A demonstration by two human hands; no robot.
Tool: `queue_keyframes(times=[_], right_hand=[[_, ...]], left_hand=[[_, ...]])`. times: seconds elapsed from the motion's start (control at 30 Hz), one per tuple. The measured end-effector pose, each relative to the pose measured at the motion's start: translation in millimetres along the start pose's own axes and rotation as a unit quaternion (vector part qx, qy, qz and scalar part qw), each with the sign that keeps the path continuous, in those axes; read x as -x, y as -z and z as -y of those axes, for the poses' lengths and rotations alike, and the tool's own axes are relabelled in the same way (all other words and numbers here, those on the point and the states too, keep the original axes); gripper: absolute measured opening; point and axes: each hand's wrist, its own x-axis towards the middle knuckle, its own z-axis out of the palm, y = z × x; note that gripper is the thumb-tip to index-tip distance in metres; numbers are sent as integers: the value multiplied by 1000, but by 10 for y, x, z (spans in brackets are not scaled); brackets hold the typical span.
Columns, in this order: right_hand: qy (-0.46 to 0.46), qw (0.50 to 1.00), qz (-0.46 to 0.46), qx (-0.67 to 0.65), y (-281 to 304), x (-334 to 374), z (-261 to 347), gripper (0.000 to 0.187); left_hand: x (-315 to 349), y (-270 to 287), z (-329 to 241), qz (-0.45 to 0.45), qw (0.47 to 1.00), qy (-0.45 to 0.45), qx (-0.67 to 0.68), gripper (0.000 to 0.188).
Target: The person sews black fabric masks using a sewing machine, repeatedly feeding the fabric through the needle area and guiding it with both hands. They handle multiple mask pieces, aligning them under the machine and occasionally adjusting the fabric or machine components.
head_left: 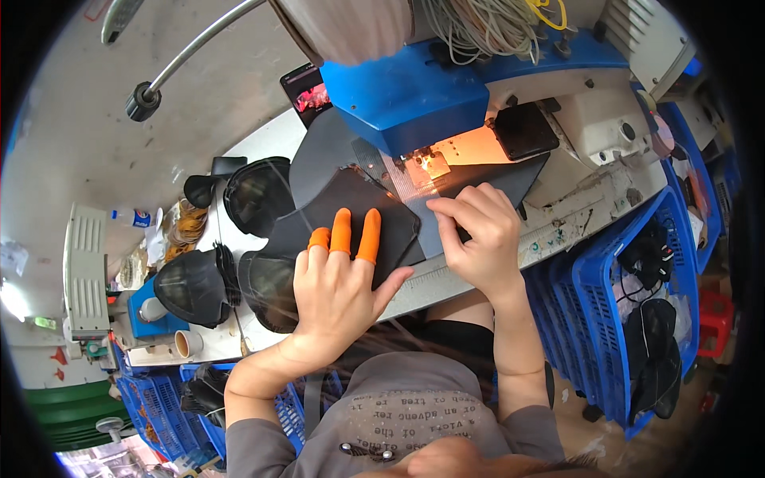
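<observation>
My left hand [339, 291] lies with its fingers spread on a dark, flat material piece [339, 211], and orange finger covers sit on three of its fingers. To the right, my right hand [482, 239] pinches thumb and forefinger together beside the grey strip [428, 227] in front of the needle area; whatever is between the fingertips is too small to make out. A blue sewing machine head [402, 99] stands above, its lamp lighting the presser foot [426, 165]. The left edge of the dark piece reaches over a larger grey sheet [319, 151].
Black curved shoe uppers [191, 287] lie on the white table at the left, near a tape roll [188, 343]. A phone [307, 95] leans behind the machine. Stacked blue baskets [606, 319] with black pieces stand at the right. A bent metal lamp arm [199, 48] hangs upper left.
</observation>
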Motion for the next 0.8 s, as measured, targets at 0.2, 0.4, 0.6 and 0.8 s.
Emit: queue_keyframes(times=[0.2, 0.4, 0.6, 0.8], right_hand=[[-17, 1000, 5, -2, 16, 14, 33, 13], [-31, 994, 80, -69, 92, 140, 320, 41], [1, 971, 145, -193, 186, 416, 673, 38], [-239, 889, 85, -381, 156, 732, 722, 21]], left_hand=[[195, -9, 15, -25, 998, -8, 54, 66], [407, -85, 115, -81, 981, -43, 170, 59], [699, -89, 324, -78, 866, -94, 485, 42], [891, -31, 328, 100, 751, 54, 651, 32]])
